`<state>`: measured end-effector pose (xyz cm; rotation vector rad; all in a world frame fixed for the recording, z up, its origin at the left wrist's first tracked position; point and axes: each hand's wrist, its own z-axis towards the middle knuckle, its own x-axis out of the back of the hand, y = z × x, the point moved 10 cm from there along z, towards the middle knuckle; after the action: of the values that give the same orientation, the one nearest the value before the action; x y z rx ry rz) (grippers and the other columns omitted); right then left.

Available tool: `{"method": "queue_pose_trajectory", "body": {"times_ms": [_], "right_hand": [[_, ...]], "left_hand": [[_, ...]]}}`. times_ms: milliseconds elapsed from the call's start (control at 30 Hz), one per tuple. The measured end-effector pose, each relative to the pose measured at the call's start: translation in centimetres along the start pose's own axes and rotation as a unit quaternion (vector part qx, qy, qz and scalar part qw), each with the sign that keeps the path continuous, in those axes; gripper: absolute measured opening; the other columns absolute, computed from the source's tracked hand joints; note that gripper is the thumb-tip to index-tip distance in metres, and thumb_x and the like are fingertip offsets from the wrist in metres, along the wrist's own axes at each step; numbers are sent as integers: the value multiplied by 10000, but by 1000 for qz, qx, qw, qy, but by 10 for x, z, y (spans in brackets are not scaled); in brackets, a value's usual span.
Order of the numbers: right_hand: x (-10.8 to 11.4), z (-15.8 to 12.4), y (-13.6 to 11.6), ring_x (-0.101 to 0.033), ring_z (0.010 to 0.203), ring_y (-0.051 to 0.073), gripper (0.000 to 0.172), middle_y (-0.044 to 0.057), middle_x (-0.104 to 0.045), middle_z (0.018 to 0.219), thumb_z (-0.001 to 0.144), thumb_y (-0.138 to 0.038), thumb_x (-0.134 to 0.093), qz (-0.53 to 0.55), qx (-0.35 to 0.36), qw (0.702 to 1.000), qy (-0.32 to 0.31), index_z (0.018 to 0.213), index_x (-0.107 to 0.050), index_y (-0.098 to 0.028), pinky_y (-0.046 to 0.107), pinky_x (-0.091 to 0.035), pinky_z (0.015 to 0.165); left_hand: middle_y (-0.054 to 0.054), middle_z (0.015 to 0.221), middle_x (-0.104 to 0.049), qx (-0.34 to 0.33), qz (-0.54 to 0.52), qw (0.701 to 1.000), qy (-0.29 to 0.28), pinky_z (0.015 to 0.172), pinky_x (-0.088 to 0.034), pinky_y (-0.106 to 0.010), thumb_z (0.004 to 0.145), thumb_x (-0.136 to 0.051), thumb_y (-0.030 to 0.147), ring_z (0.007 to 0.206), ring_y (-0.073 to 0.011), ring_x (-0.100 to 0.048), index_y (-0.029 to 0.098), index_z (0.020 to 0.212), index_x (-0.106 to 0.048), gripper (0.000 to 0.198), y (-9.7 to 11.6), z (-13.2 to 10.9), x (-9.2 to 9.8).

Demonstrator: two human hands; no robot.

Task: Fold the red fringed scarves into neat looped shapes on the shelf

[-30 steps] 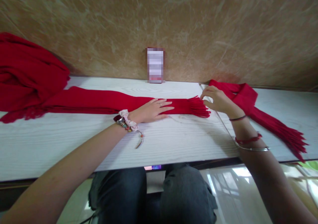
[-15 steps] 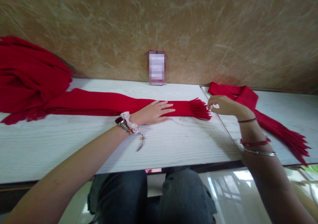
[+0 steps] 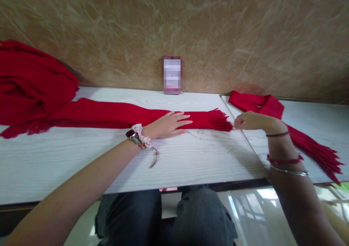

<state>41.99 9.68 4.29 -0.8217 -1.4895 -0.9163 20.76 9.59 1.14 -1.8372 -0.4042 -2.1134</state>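
Note:
A long red scarf [image 3: 109, 113] lies flat across the white table [image 3: 191, 155], its fringe [image 3: 219, 120] pointing right. My left hand [image 3: 167, 124] rests open and flat on the scarf just left of the fringe, fingers stretched out. My right hand [image 3: 249, 121] sits at the tip of the fringe with its fingers curled together in a pinch; what they hold is too small to make out. Both wrists carry bracelets.
A heap of red scarves [image 3: 29, 82] is piled at the far left. A second red scarf [image 3: 275, 111] lies at the right, its fringe [image 3: 327, 158] hanging near the table edge. A small blurred card [image 3: 172, 75] leans on the marbled wall. My knees show below the table.
My right hand has drawn its fingers in from a loose spread to a pinch and slid slightly right and down from the fringe. My left hand has stayed flat on the scarf.

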Motion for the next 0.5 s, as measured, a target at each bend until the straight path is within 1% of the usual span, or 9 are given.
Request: {"method": "queue_pose_trajectory", "body": {"times_ms": [67, 100, 167, 200, 233, 300, 333, 400, 500], "right_hand": [[12, 0, 5, -619, 611, 162, 181, 30, -692, 679, 710, -134, -507, 23, -15, 998, 48, 666, -675, -188, 258, -480, 578], [21, 3, 0, -637, 696, 185, 189, 54, -703, 765, 742, -156, -498, 34, -12, 995, 92, 747, -685, -179, 287, -498, 642], [38, 9, -19, -630, 883, 222, 246, 101, -690, 952, 807, -198, -460, 54, 7, 977, 204, 928, -672, -160, 349, -498, 779], [39, 15, -31, -610, 961, 227, 282, 115, -668, 1037, 830, -207, -440, 70, 25, 970, 230, 1012, -649, -156, 369, -488, 832], [34, 22, -42, -594, 1011, 225, 305, 120, -651, 1090, 843, -201, -421, 84, 45, 969, 229, 1059, -631, -155, 378, -477, 870], [14, 37, -58, -586, 1036, 207, 323, 110, -642, 1122, 852, -188, -406, 95, 81, 978, 170, 1096, -615, -157, 364, -465, 907], [3, 42, -59, -591, 1026, 201, 324, 104, -646, 1116, 848, -178, -405, 90, 83, 983, 137, 1094, -616, -158, 353, -464, 909], [-11, 44, -43, -607, 983, 199, 323, 98, -658, 1086, 827, -152, -414, 62, 44, 993, 94, 1072, -624, -153, 335, -471, 885], [-11, 35, -5, -619, 917, 214, 291, 113, -679, 983, 788, -114, -423, 0, -54, 994, 96, 958, -659, -137, 325, -479, 829]], "left_hand": [[-35, 1462, -346, 1, -2, 1000, -1, 1076, -196, -365, 945, -258, 515, 1349, -208, -271, 274, 1368, -381, 501, 0, 0, 0], [-36, 1464, -342, 1, -4, 1000, -2, 1077, -195, -367, 944, -261, 517, 1350, -209, -270, 274, 1369, -379, 504, 0, 0, 0], [-37, 1468, -334, 2, -5, 1000, -3, 1078, -194, -370, 942, -265, 519, 1351, -212, -268, 271, 1372, -376, 508, 0, 0, 0], [-38, 1470, -330, 3, -6, 1000, -4, 1079, -193, -372, 942, -267, 519, 1352, -212, -267, 269, 1373, -374, 510, 0, -1, 0], [-38, 1472, -327, 4, -6, 1000, -6, 1080, -191, -373, 942, -267, 518, 1352, -213, -266, 268, 1376, -370, 511, -1, -1, 0], [-36, 1473, -325, 8, -7, 1000, -8, 1081, -190, -372, 942, -268, 518, 1353, -212, -265, 267, 1384, -357, 516, -2, -1, -1], [-34, 1472, -327, 9, -8, 1000, -7, 1081, -191, -371, 941, -268, 519, 1353, -211, -264, 269, 1388, -350, 519, -2, -1, -1], [-30, 1470, -332, 7, -12, 1000, -5, 1080, -191, -370, 940, -267, 524, 1354, -209, -263, 280, 1391, -344, 518, -2, -1, -1], [-29, 1468, -335, 3, -13, 1000, -3, 1079, -187, -369, 941, -270, 518, 1353, -208, -265, 290, 1385, -353, 506, -2, -1, -1]]}}
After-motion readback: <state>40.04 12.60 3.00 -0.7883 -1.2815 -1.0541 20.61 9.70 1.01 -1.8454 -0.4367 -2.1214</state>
